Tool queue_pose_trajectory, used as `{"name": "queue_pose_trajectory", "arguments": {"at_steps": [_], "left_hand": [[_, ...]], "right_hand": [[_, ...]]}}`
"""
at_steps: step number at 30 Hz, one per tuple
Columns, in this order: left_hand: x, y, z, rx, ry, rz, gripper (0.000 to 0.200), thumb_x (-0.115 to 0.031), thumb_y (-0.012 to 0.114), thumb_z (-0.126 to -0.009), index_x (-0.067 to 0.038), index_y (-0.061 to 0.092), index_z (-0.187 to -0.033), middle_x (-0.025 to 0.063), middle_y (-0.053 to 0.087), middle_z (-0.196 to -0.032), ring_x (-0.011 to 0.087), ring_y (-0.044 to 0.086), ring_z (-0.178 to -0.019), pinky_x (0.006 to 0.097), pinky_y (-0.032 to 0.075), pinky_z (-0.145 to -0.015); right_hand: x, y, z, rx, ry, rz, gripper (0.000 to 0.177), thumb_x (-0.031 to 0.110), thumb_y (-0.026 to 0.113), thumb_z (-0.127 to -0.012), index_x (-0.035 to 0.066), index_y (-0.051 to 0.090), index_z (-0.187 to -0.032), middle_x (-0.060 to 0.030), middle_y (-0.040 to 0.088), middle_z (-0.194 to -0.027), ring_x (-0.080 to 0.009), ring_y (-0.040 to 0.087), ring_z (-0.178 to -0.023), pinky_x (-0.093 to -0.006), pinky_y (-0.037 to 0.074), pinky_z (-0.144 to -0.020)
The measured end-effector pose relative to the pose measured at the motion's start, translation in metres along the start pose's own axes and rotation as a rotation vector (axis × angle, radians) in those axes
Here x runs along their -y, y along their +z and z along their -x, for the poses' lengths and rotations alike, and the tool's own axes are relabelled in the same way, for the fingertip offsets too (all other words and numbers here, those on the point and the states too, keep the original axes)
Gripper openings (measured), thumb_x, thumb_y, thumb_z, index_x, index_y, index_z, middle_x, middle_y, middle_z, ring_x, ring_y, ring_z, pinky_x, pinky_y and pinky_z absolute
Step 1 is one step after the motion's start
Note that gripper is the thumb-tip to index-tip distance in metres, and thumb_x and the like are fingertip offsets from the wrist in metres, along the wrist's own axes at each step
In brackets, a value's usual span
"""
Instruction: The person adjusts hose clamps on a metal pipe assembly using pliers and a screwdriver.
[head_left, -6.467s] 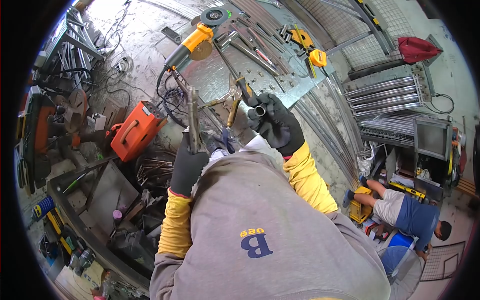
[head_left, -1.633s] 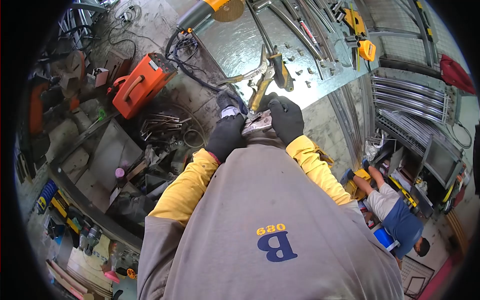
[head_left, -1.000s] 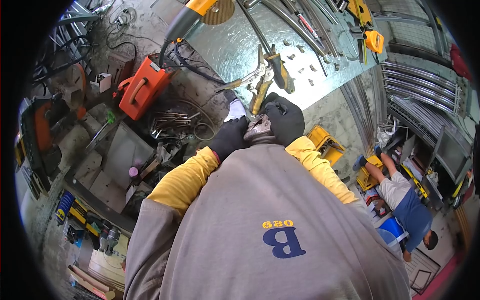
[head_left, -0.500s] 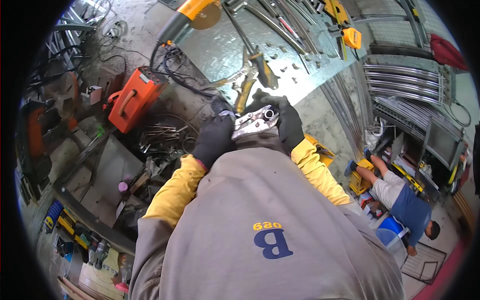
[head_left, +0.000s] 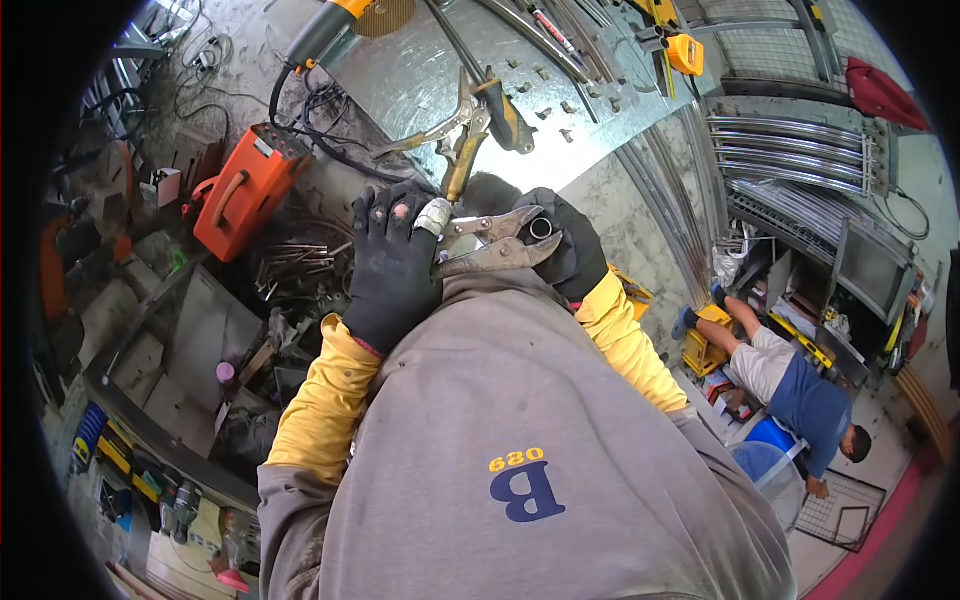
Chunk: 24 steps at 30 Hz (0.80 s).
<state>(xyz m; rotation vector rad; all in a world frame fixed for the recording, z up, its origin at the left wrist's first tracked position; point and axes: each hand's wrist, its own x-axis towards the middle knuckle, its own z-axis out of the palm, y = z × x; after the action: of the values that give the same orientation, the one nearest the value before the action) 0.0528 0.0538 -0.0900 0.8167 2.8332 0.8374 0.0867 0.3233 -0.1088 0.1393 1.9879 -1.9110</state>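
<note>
My left hand point(head_left: 395, 265), in a black glove with white wrapping on one finger, is around the handle end of metal locking pliers point(head_left: 493, 257). Its fingers are partly spread, and the palm side is hidden. The pliers' jaws are parted and point towards my right hand point(head_left: 575, 245), also black-gloved, which holds a short round metal tube point(head_left: 540, 228) between the jaws. Just beyond, on a metal sheet point(head_left: 400, 90), lie another pair of locking pliers point(head_left: 462, 125) and a tool with a black-and-yellow handle point(head_left: 505, 115).
An angle grinder point(head_left: 325, 30), metal rods, small metal pieces and a yellow tape measure point(head_left: 685, 54) lie on the sheet. An orange machine point(head_left: 240, 200) stands left. Tubes are stacked right. Another person point(head_left: 800, 400) is at the lower right, beside a blue container point(head_left: 770, 436).
The pliers' jaws have opened wider around the tube. My left hand has moved left and its fingers have spread. The surroundings have shifted slightly left and up in view.
</note>
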Motion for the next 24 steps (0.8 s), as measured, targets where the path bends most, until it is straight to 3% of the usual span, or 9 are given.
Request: {"name": "queue_pose_trajectory", "arguments": {"at_steps": [3,7,9,10,12,16,18,22,24], "left_hand": [[-0.002,0.000,0.002,-0.013,0.012,-0.006,0.062,-0.026,0.078,-0.081,-0.005,0.061,-0.137,0.0186,0.058,-0.129,0.0412,0.051,-0.132,0.0636,0.026,-0.123],[-0.004,0.002,0.003,-0.028,0.033,-0.032,0.061,-0.025,0.078,-0.081,-0.005,0.062,-0.136,0.0193,0.057,-0.128,0.0407,0.052,-0.129,0.0632,0.028,-0.122],[-0.004,0.000,0.002,-0.036,0.052,-0.047,0.060,-0.024,0.078,-0.081,-0.005,0.062,-0.136,0.0194,0.057,-0.126,0.0405,0.053,-0.128,0.0628,0.029,-0.122],[-0.005,0.000,0.001,-0.043,0.069,-0.061,0.059,-0.024,0.078,-0.081,-0.005,0.063,-0.136,0.0195,0.057,-0.124,0.0403,0.053,-0.126,0.0624,0.030,-0.121],[-0.005,0.000,0.000,-0.050,0.084,-0.073,0.058,-0.023,0.078,-0.081,-0.005,0.064,-0.135,0.0194,0.057,-0.123,0.0402,0.053,-0.126,0.0620,0.031,-0.121],[-0.005,-0.002,-0.001,-0.051,0.101,-0.085,0.056,-0.022,0.077,-0.082,-0.005,0.066,-0.133,0.0192,0.057,-0.121,0.0401,0.054,-0.125,0.0612,0.033,-0.120],[-0.010,-0.003,-0.001,-0.051,0.091,-0.055,0.055,-0.021,0.077,-0.082,-0.006,0.066,-0.133,0.0194,0.057,-0.121,0.0401,0.054,-0.125,0.0610,0.033,-0.120],[-0.013,0.001,-0.002,-0.110,0.086,0.011,0.045,-0.019,0.074,-0.082,-0.009,0.071,-0.125,0.0137,0.062,-0.120,0.0367,0.056,-0.119,0.0589,0.036,-0.117],[-0.012,0.008,-0.001,-0.120,0.090,0.018,0.044,-0.020,0.074,-0.082,-0.009,0.071,-0.125,0.0135,0.062,-0.120,0.0365,0.056,-0.119,0.0586,0.036,-0.116]], "right_hand": [[-0.008,-0.001,0.003,-0.035,0.119,-0.409,0.034,0.025,0.042,-0.115,-0.003,0.062,-0.120,-0.0126,0.069,-0.117,-0.0201,0.068,-0.111,-0.0336,0.056,-0.100],[-0.012,-0.003,0.006,-0.027,0.007,-0.057,0.035,0.027,0.043,-0.116,-0.003,0.062,-0.121,-0.0123,0.069,-0.119,-0.0188,0.067,-0.110,-0.0334,0.056,-0.101],[-0.011,-0.004,0.005,-0.017,0.170,-0.675,0.035,0.028,0.044,-0.115,-0.001,0.064,-0.120,-0.0115,0.069,-0.117,-0.0172,0.067,-0.106,-0.0328,0.056,-0.097],[-0.011,-0.004,0.006,-0.018,0.170,-0.674,0.035,0.028,0.044,-0.115,-0.001,0.064,-0.120,-0.0115,0.069,-0.117,-0.0172,0.067,-0.106,-0.0328,0.056,-0.097],[-0.010,-0.002,0.008,-0.037,0.079,-0.466,0.018,0.016,0.056,-0.108,0.002,0.064,-0.117,-0.0049,0.069,-0.110,-0.0137,0.066,-0.099,-0.0285,0.055,-0.087],[-0.012,-0.004,0.009,-0.058,0.050,-0.305,0.016,0.014,0.062,-0.103,0.003,0.065,-0.115,-0.0059,0.069,-0.110,-0.0150,0.066,-0.099,-0.0299,0.054,-0.087],[-0.009,-0.012,0.010,-0.009,-0.142,0.228,0.019,0.013,0.068,-0.097,0.003,0.066,-0.113,-0.0074,0.070,-0.109,-0.0170,0.067,-0.097,-0.0311,0.054,-0.085],[-0.006,-0.014,0.011,-0.002,-0.192,0.321,0.018,0.013,0.070,-0.096,0.004,0.067,-0.111,-0.0072,0.070,-0.104,-0.0180,0.067,-0.094,-0.0317,0.054,-0.083],[-0.006,-0.014,0.010,-0.024,-0.356,0.546,0.020,0.022,0.060,-0.106,0.003,0.064,-0.109,-0.0090,0.068,-0.097,-0.0215,0.068,-0.089,-0.0329,0.056,-0.082]]}}
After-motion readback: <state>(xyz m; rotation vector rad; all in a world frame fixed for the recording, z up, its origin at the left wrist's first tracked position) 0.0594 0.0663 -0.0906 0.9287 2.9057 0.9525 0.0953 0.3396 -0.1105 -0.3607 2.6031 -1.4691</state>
